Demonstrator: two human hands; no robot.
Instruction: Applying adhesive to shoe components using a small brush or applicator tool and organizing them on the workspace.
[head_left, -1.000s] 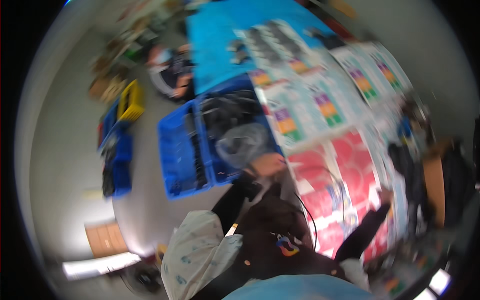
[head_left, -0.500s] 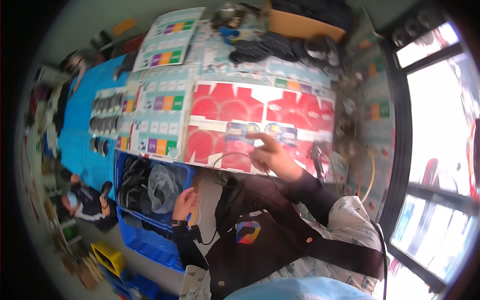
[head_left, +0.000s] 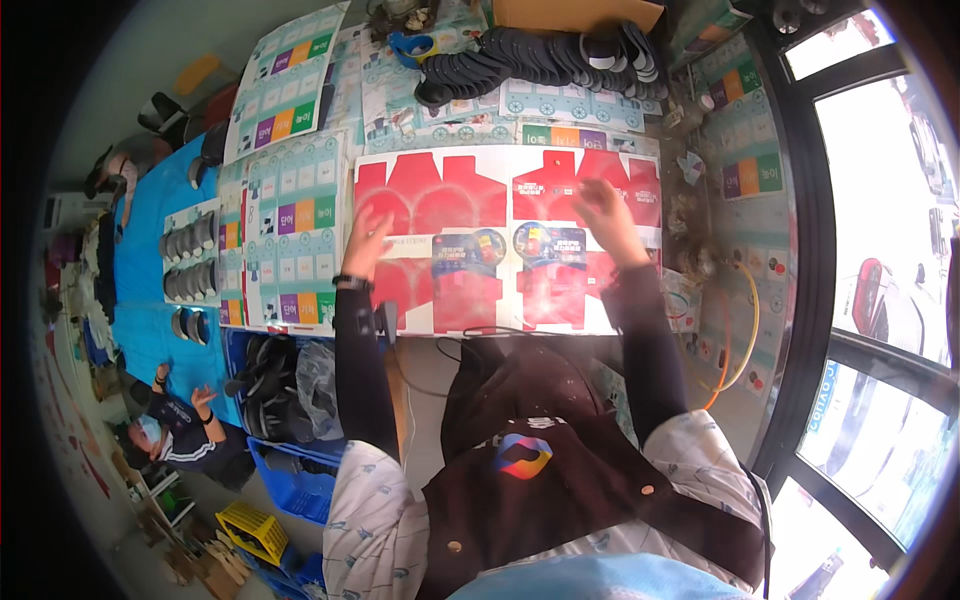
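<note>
Head view
Left hand [head_left: 366, 243]: lies flat, fingers spread and gripping nothing, on the left flat red die-cut cardboard box blank [head_left: 440, 240].
Right hand [head_left: 608, 215]: blurred; fingers loosely open, pressed on the right red cardboard blank [head_left: 560, 280] (the two blanks lie side by side on the table [head_left: 690, 230]).
Beyond the fingers: a row of stacked dark shoe insoles [head_left: 540, 55].
Left of the left fingers: pale green printed sheets [head_left: 295, 230].
</note>
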